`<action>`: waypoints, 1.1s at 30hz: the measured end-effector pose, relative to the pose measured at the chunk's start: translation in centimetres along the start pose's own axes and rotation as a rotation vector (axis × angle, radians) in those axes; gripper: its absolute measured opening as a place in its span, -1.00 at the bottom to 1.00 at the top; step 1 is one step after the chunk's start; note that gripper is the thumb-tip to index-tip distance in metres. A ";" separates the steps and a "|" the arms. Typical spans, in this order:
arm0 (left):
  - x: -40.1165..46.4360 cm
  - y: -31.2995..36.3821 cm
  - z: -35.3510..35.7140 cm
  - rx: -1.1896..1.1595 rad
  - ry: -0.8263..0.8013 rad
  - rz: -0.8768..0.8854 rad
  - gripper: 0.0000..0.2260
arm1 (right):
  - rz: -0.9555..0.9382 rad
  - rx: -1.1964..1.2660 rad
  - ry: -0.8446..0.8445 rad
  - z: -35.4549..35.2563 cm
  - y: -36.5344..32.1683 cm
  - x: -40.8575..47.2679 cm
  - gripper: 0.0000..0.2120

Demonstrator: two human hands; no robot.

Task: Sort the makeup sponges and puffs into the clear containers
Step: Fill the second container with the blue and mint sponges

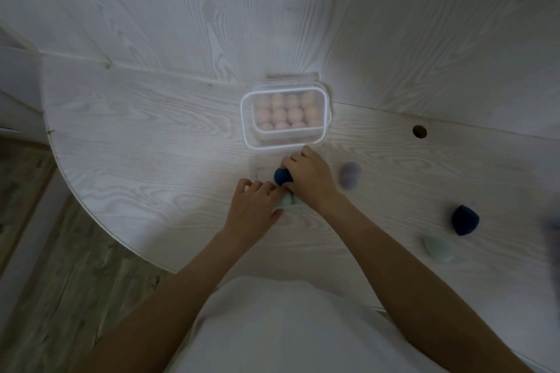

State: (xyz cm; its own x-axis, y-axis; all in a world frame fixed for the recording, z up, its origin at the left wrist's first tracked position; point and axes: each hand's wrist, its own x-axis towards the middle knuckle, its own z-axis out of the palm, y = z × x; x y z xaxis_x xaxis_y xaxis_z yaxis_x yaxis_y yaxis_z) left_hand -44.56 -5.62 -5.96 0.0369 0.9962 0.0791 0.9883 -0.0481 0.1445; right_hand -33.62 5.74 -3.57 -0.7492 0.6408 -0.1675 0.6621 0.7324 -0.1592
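Note:
A clear container stands at the back of the pale wooden table, filled with several peach round puffs. Just in front of it my right hand grips a dark blue sponge. My left hand lies beside it with fingers curled over a pale mint sponge, mostly hidden under the palm. A faint clear edge of a second container shows by the blue sponge; its outline is hard to tell.
On the table to the right lie a blurred lilac sponge, a dark blue sponge and a pale mint sponge. A round hole is in the table top. The table's curved edge drops to wooden floor on the left.

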 end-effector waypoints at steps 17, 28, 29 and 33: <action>-0.2 1.2 -2.5 -0.137 -0.033 -0.035 -0.60 | 0.103 0.328 0.184 -1.9 1.3 -4.7 -0.70; 7.4 17.2 -1.7 -0.502 -0.117 0.345 -0.73 | 0.825 0.364 0.334 -1.7 13.0 -25.2 -0.77; 8.0 19.1 -0.1 -0.447 -0.223 0.373 -0.70 | 0.877 0.341 0.310 -1.3 14.3 -26.5 -0.75; 10.1 24.5 4.6 -0.322 -0.418 0.552 -0.51 | 0.911 0.275 0.237 -1.1 17.8 -28.1 -0.62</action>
State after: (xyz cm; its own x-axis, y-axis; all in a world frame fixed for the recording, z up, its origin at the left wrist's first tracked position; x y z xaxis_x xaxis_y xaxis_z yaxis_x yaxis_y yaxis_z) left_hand -19.29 3.62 -6.20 0.6295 0.7631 -0.1468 0.7205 -0.5025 0.4778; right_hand -0.80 1.06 -0.65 0.0865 0.9858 -0.1436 0.9482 -0.1257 -0.2917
